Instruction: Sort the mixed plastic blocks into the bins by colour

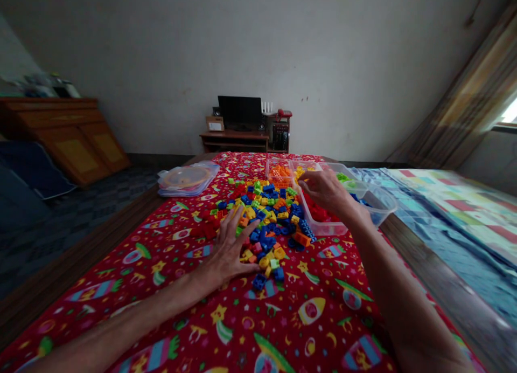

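Note:
My left hand [232,249] rests on the near left side of a heap of toy building bricks [270,211], fingers spread. The heap mixes blue, yellow, orange, red and green bricks. My right hand [325,190] is over the clear plastic boxes [329,230] to the right of the heap, its fingers bent together. Whether a brick is between those fingertips cannot be made out. The boxes hold bricks grouped by colour: orange bricks [280,172], yellow bricks [301,172], red bricks [317,210], green bricks [343,177] and blue bricks [358,199]. My right hand partly hides the boxes.
A red patterned cloth [181,287] covers the table. Stacked clear lids [188,178] lie at its far left. A bed [456,211] stands along the right side. Beyond the table are a monitor [240,111] on a low desk and a wooden cabinet [72,136].

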`<state>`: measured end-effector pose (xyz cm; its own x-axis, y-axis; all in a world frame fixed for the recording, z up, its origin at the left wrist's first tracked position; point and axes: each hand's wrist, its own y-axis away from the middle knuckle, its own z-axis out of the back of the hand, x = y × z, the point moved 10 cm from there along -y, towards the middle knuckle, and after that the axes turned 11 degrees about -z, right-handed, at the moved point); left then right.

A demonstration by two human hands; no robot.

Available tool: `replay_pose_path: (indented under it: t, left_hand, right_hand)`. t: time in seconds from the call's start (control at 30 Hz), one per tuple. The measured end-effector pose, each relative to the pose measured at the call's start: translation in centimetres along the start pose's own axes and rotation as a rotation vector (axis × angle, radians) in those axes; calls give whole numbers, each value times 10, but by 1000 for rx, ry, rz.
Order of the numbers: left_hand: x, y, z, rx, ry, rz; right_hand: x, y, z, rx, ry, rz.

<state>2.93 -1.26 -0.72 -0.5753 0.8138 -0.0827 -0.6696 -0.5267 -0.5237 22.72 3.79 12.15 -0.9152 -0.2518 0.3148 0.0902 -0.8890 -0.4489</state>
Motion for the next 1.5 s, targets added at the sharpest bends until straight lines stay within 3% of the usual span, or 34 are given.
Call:
replay_pose_path:
  t: [0.2, 0.37, 0.47, 0.5, 0.57, 0.7, 0.73, 0.77, 0.83, 0.9, 1.1, 1.3, 1.5]
  left_hand:
    - [-7, -54, -8, -34, 18, -103]
    - [33, -95, -23, -53, 107, 10]
    - [44, -102, -17, -81, 151, 75]
    - [36, -101, -10, -91, 155, 42]
    - [0, -92, 0, -33, 160, -116]
    - [-107, -42, -5, 342, 217, -600]
    - [-125, -27, -9, 424, 222, -688]
    - [-136, -16, -13, 479, 210, -733]
    - [-139, -11, -15, 447, 153, -753]
    - [-125, -18, -20, 388, 61, -737]
    - [-52, -67, -26, 283, -113, -624]
    - [11, -104, -18, 112, 0, -345]
    - [75, -114, -8, 3, 259, 1]
  right_hand:
    - [11, 2, -11, 38, 21, 2]
    - [18, 5, -20, 80, 59, 16]
    - [16, 5, -19, 76, 51, 17]
    - [15, 4, -18, 64, 40, 24]
    - [12, 3, -15, 40, 30, 30]
    - [9, 2, -13, 27, 55, 5]
    - [10, 2, -14, 35, 58, 3]
    - [12, 3, -14, 47, 59, 2]
    - [16, 4, -17, 76, 65, 2]
    - [18, 5, -20, 105, 81, -3]
    - [20, 6, -30, 112, 124, 31]
    - [26, 9, -41, 162, 170, 71]
    - [25, 11, -61, 237, 147, 52]
